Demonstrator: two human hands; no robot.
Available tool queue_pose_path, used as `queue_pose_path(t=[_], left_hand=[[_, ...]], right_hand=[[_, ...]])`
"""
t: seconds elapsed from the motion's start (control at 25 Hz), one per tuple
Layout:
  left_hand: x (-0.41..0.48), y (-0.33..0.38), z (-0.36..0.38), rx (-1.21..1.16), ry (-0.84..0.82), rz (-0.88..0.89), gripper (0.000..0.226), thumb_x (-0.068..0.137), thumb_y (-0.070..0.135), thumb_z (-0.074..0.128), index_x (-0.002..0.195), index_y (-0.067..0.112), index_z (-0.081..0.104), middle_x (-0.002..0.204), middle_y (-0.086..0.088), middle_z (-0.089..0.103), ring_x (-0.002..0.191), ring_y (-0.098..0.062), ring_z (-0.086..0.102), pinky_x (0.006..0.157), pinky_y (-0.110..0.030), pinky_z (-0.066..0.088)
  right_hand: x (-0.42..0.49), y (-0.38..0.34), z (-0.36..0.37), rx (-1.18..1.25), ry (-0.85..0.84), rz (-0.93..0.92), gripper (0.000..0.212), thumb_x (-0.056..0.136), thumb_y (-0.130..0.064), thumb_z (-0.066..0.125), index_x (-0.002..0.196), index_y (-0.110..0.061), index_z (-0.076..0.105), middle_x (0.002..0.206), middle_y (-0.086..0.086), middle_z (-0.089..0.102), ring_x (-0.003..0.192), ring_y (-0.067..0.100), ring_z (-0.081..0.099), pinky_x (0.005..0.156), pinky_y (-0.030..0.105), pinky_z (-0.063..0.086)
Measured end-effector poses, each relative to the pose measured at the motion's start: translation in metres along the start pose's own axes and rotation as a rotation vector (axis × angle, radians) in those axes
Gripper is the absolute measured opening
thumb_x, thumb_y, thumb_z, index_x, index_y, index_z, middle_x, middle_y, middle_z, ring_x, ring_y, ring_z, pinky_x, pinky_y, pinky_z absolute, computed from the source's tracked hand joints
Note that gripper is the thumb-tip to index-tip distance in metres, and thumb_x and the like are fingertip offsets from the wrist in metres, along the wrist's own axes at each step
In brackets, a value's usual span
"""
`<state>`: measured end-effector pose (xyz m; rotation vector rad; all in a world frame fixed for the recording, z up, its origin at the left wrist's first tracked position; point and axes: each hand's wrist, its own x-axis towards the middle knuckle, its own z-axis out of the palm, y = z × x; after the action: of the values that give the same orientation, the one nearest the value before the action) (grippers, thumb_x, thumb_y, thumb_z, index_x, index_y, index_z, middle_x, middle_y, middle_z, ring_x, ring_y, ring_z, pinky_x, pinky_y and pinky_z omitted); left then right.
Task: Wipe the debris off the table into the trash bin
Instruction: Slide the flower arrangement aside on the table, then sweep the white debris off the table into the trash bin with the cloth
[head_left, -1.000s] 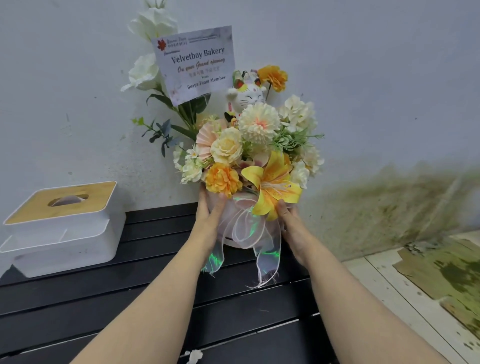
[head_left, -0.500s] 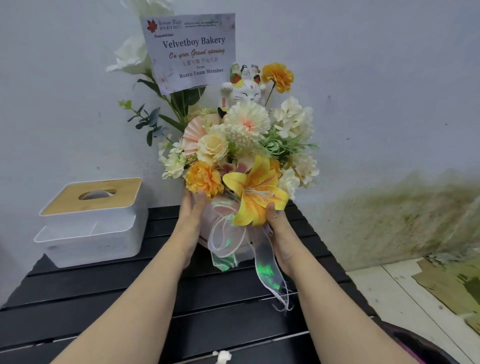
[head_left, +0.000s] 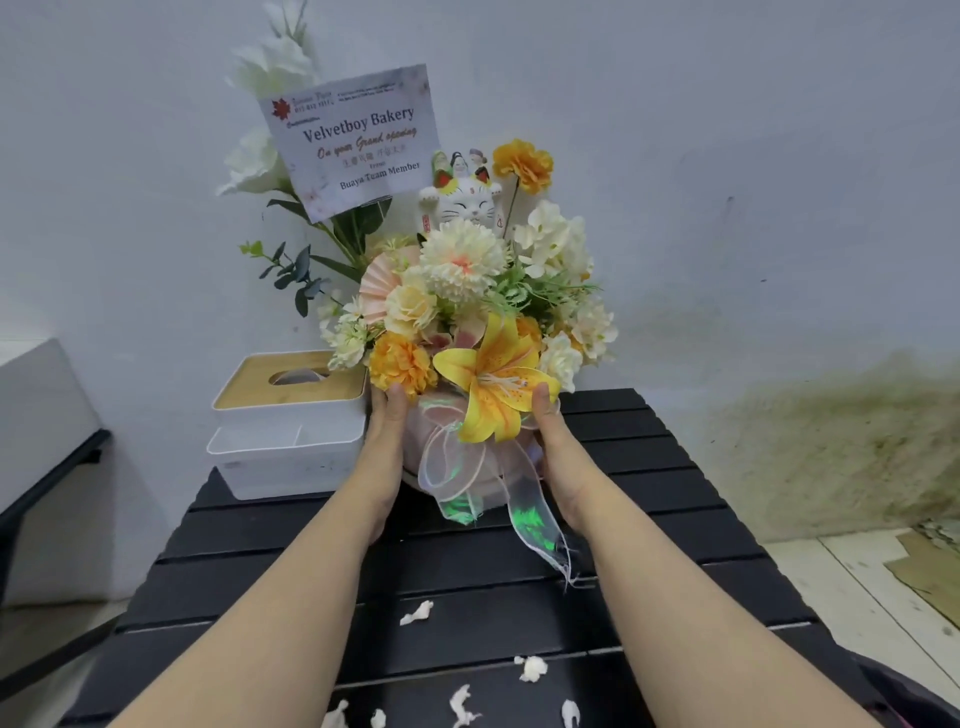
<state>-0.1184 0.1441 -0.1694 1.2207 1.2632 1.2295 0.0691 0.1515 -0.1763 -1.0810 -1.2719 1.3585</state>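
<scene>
Both my hands grip a flower arrangement (head_left: 467, 312) in a pale pink pot with a sheer ribbon. My left hand (head_left: 382, 447) holds the pot's left side and my right hand (head_left: 556, 452) holds its right side. The pot sits near the back middle of the black slatted table (head_left: 675, 499). Several small white scraps of debris (head_left: 532, 667) lie on the near part of the table between my forearms. The dark rim of a trash bin (head_left: 919, 696) shows at the bottom right corner, beside the table.
A white tissue box (head_left: 291, 421) with a wooden lid stands at the table's back left, close to the pot. A wall rises right behind the table. Another piece of furniture (head_left: 47, 431) stands to the left. Stained floor boards (head_left: 883, 582) lie to the right.
The view has shifted right and down. The arrangement in my hands now stands closer to the tissue box, and the white scraps and the bin rim have come into view.
</scene>
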Motion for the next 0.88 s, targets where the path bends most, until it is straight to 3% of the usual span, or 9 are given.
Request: queue_pose_path(t=[0.08, 0.16, 0.28, 0.4, 0.48, 0.6, 0.72, 0.8, 0.88], left_hand=[[-0.021, -0.001, -0.001, 0.010, -0.007, 0.016, 0.082, 0.075, 0.078, 0.027, 0.145, 0.039, 0.012, 0.155, 0.015, 0.020, 0.140, -0.008, 0.020, 0.111, -0.032, 0.016], [-0.047, -0.002, 0.002, 0.039, 0.054, -0.015, 0.062, 0.089, 0.061, 0.032, 0.144, 0.033, 0.021, 0.147, 0.009, 0.035, 0.133, -0.013, 0.034, 0.106, -0.034, 0.027], [-0.103, 0.000, 0.009, 0.238, 0.118, 0.058, 0.034, 0.090, 0.033, 0.050, 0.124, 0.028, 0.046, 0.115, 0.009, 0.054, 0.109, -0.012, 0.050, 0.081, -0.021, 0.036], [-0.177, 0.002, 0.022, 0.410, 0.030, 0.138, 0.022, 0.088, 0.021, 0.054, 0.109, 0.027, 0.055, 0.109, 0.007, 0.058, 0.103, -0.012, 0.055, 0.082, -0.021, 0.037], [-0.219, 0.001, 0.047, 0.549, -0.052, 0.201, 0.024, 0.089, 0.021, 0.052, 0.112, 0.023, 0.058, 0.109, 0.004, 0.059, 0.105, -0.014, 0.053, 0.088, -0.024, 0.035], [-0.265, -0.001, 0.098, 0.622, -0.246, 0.270, 0.029, 0.091, 0.025, 0.048, 0.119, 0.024, 0.057, 0.116, 0.005, 0.059, 0.114, -0.015, 0.049, 0.098, -0.031, 0.036], [-0.291, -0.004, 0.131, 0.606, -0.289, 0.270, 0.032, 0.092, 0.029, 0.045, 0.122, 0.026, 0.054, 0.118, 0.005, 0.058, 0.112, -0.013, 0.047, 0.102, -0.036, 0.036], [-0.293, -0.006, 0.131, 0.649, -0.258, 0.288, 0.034, 0.093, 0.029, 0.044, 0.125, 0.026, 0.052, 0.125, 0.005, 0.056, 0.118, -0.013, 0.045, 0.106, -0.038, 0.033], [-0.291, -0.006, 0.121, 0.634, -0.245, 0.266, 0.034, 0.093, 0.029, 0.043, 0.126, 0.026, 0.051, 0.127, 0.006, 0.054, 0.123, -0.013, 0.042, 0.106, -0.036, 0.033]], right_hand=[[-0.028, -0.014, -0.009, -0.118, 0.025, 0.033, 0.093, 0.064, -0.087, 0.041, 0.143, -0.041, 0.029, 0.149, -0.014, 0.035, 0.136, 0.011, 0.031, 0.104, 0.033, 0.023], [-0.069, -0.023, -0.028, -0.229, 0.124, 0.075, 0.076, 0.075, -0.071, 0.054, 0.141, -0.036, 0.038, 0.140, -0.016, 0.043, 0.125, 0.005, 0.039, 0.097, 0.029, 0.029], [-0.157, -0.028, -0.063, -0.414, 0.261, 0.083, 0.041, 0.084, -0.044, 0.063, 0.123, -0.033, 0.058, 0.122, -0.015, 0.058, 0.110, 0.003, 0.053, 0.085, 0.023, 0.035], [-0.261, -0.024, -0.088, -0.485, 0.401, 0.122, 0.023, 0.087, -0.032, 0.063, 0.109, -0.032, 0.065, 0.115, -0.010, 0.065, 0.103, 0.002, 0.057, 0.081, 0.023, 0.042], [-0.307, -0.009, -0.101, -0.747, 0.447, 0.173, 0.025, 0.089, -0.028, 0.061, 0.114, -0.026, 0.065, 0.120, -0.003, 0.063, 0.108, 0.011, 0.057, 0.091, 0.029, 0.043], [-0.334, 0.018, -0.101, -1.023, 0.369, 0.181, 0.034, 0.092, -0.029, 0.055, 0.125, -0.020, 0.059, 0.136, 0.004, 0.054, 0.125, 0.021, 0.045, 0.103, 0.037, 0.035], [-0.338, 0.036, -0.093, -1.139, 0.405, 0.155, 0.043, 0.094, -0.039, 0.049, 0.133, -0.022, 0.050, 0.146, 0.003, 0.043, 0.130, 0.023, 0.038, 0.101, 0.041, 0.034], [-0.335, 0.042, -0.086, -1.360, 0.408, 0.139, 0.048, 0.092, -0.047, 0.046, 0.136, -0.028, 0.044, 0.142, 0.003, 0.043, 0.125, 0.027, 0.040, 0.094, 0.042, 0.037], [-0.326, 0.042, -0.085, -1.477, 0.421, 0.121, 0.041, 0.094, -0.042, 0.045, 0.134, -0.031, 0.046, 0.136, 0.004, 0.046, 0.117, 0.029, 0.042, 0.089, 0.042, 0.039]])
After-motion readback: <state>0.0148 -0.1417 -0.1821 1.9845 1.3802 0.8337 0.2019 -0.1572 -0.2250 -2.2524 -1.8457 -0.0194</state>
